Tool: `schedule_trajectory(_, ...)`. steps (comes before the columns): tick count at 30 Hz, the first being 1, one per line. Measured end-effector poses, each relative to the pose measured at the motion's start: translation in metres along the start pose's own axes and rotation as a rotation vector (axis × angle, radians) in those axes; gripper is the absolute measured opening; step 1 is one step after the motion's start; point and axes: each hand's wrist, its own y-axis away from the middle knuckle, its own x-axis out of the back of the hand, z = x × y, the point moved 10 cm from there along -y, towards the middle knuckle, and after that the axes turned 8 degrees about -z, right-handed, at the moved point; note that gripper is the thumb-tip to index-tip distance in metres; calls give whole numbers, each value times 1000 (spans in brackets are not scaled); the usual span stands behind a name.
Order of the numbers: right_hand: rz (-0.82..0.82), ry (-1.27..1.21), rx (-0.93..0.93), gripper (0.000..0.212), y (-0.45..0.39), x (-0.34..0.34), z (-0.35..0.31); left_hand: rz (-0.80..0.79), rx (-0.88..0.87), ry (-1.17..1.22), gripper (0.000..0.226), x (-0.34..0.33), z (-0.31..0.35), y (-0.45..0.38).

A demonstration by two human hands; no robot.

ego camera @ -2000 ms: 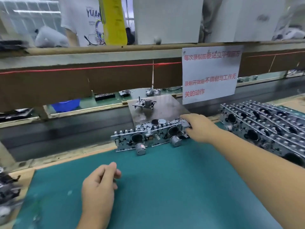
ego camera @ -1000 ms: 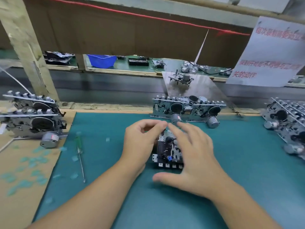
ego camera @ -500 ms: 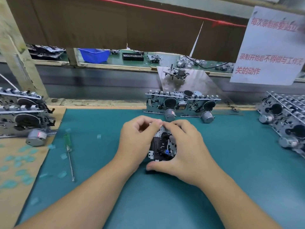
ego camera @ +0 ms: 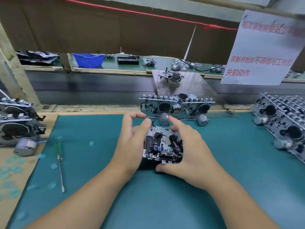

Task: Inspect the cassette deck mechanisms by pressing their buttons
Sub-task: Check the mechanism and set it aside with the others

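Note:
A small metal cassette deck mechanism (ego camera: 164, 144) with black parts and a blue piece is held between both hands above the teal mat (ego camera: 99, 162). My left hand (ego camera: 132, 142) grips its left side, thumb at the top left corner, index finger raised and curled. My right hand (ego camera: 189, 149) grips its right side, thumb under the lower edge and index finger at the top edge near the buttons. Two more mechanisms (ego camera: 176, 108) stand side by side at the mat's far edge.
Stacked mechanisms sit at the left (ego camera: 18, 126) and in rows at the right (ego camera: 283, 123). A green-handled screwdriver (ego camera: 59, 161) lies on the mat to the left. A paper notice (ego camera: 262, 48) hangs at the upper right. A blue bin (ego camera: 89, 59) stands beyond the conveyor.
My right hand left the far mechanisms and both hands closed round a mechanism at mid-mat. In the last half second my left index finger lifted off its top edge and my grip opened slightly.

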Motion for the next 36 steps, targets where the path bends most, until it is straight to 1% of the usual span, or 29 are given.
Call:
schedule_trajectory(2, 20, -49, 0, 125, 0, 1, 2, -145, -88, -164, 24, -19, 11, 5)
schedule_trajectory(3, 25, -68, -1, 124, 0, 1, 4, -191, -105, -261, 23, -26, 13, 7)
schedule_trajectory(5, 25, -80, -8, 125, 0, 0, 6, -223, -116, -364, 32, -31, 13, 7)
schedule_trajectory(7, 14, -70, -15, 127, -1, -1, 7, -197, -76, -333, 45, -27, 11, 5)
schedule_trajectory(8, 9, -63, -16, 127, -1, -2, 7, -181, -57, -305, 48, -25, 10, 3)
schedule_trajectory(15, -8, -55, -26, 125, -4, -3, 8, -118, -33, -234, 49, -19, 7, 0)
schedule_trajectory(24, 21, -97, -7, 125, -1, 0, 5, -141, -43, -250, 56, -21, 7, 0)
schedule_trajectory(29, 13, -38, 38, 115, -1, 0, -3, -145, -36, -219, 59, -21, 2, -1)
schedule_trajectory(31, 1, 2, 42, 112, -2, -3, -5, -156, -15, -222, 61, -23, -2, -1)
schedule_trajectory(36, 2, 16, 25, 105, -2, -4, -3, -175, -26, -237, 60, -26, -1, -1)
